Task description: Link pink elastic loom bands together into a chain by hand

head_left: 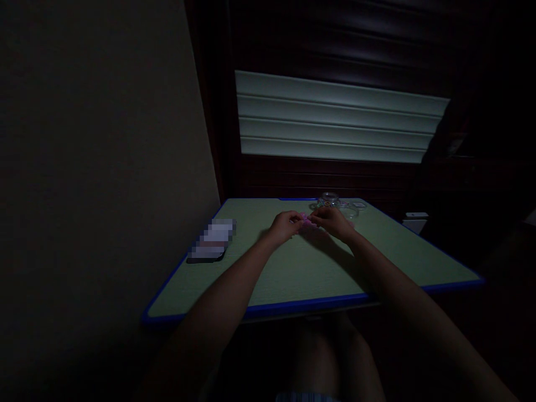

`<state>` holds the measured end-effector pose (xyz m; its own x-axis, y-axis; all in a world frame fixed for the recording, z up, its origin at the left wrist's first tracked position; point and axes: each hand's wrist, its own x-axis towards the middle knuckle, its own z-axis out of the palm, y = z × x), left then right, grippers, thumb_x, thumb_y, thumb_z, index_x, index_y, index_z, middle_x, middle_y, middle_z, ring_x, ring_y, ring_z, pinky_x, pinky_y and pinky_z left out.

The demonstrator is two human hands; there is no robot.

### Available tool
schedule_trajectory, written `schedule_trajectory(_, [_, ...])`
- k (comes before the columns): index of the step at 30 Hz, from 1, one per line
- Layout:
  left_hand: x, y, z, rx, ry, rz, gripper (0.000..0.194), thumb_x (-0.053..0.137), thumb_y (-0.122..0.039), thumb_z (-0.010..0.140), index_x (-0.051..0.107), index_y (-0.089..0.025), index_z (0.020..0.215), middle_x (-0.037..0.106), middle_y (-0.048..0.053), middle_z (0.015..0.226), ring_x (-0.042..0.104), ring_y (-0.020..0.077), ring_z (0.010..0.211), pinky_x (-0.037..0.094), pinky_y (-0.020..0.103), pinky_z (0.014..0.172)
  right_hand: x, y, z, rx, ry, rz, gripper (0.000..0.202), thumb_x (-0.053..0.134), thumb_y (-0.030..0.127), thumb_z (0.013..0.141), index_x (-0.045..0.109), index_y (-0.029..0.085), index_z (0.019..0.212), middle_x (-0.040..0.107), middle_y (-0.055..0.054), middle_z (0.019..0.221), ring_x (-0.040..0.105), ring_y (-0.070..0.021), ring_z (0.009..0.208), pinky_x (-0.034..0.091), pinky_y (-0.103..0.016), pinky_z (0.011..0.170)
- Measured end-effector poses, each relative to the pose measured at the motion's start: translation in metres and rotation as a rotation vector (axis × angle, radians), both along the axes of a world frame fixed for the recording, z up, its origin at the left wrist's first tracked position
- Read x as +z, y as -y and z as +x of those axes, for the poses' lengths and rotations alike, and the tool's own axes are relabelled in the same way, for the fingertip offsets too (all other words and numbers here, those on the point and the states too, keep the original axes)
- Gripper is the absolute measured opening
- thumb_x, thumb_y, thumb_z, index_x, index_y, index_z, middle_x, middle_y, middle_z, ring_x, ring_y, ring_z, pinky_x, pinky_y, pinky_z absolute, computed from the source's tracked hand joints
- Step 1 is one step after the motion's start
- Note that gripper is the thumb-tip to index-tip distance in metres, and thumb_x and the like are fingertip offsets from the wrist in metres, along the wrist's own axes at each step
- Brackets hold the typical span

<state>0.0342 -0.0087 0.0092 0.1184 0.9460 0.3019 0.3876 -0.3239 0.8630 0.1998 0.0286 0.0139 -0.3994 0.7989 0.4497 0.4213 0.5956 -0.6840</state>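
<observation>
Over the far middle of the table (285,279), my left hand (287,224) and my right hand (330,221) come close together. Between their fingertips is a small pink-purple piece (307,221), too dim and small to name more exactly. My left thumb and fingers pinch its left side. The fingers of my right hand close on its right side. Just behind my right hand stands a clear glass jar (330,199). A clear round dish or lid (349,212) lies to the right of the jar.
A phone-like flat object (213,240), blurred out, lies by the table's left edge. The table has a blue rim (310,305). A wall (104,167) rises at the left, and dark wooden panelling with a pale slatted section (335,120) stands behind. A white box-like object (414,223) is beyond the right edge.
</observation>
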Motion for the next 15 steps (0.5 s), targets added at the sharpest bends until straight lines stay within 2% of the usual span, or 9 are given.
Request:
schedule_trajectory(5, [-0.0013,-0.0010,0.0002,0.013,0.011,0.000,0.012,0.053,-0.020,0.071,0.057,-0.013,0.079,0.054,-0.001,0.064,0.049,0.0049,0.048,0.038,0.015,0.043,-0.0003,0.0009,-0.0002,0.030,0.012,0.019,0.038,0.054,0.047,0.069,0.062,0.010,0.067,0.058,-0.004,0.059,0.049,-0.0100,0.053,0.037,-0.021,0.051])
schedule_trajectory(11, [-0.0023,-0.0011,-0.0006,0.008,0.008,0.008,0.010,0.052,-0.020,0.071,0.056,-0.013,0.078,0.053,-0.002,0.061,0.049,0.0055,0.049,0.038,0.014,0.043,-0.0002,0.0025,0.0005,-0.022,-0.030,-0.034,0.044,0.049,0.052,0.072,0.061,0.010,0.069,0.059,-0.006,0.063,0.051,-0.0106,0.055,0.040,-0.021,0.051])
schedule_trajectory(15, [-0.0035,-0.0017,-0.0008,0.007,0.022,0.009,0.009,0.051,-0.019,0.071,0.055,-0.013,0.078,0.053,-0.002,0.062,0.048,0.0048,0.049,0.039,0.015,0.044,-0.0018,0.0000,0.0008,0.008,-0.038,-0.045,0.043,0.049,0.051,0.072,0.061,0.010,0.072,0.060,-0.006,0.065,0.052,-0.0105,0.056,0.041,-0.022,0.052])
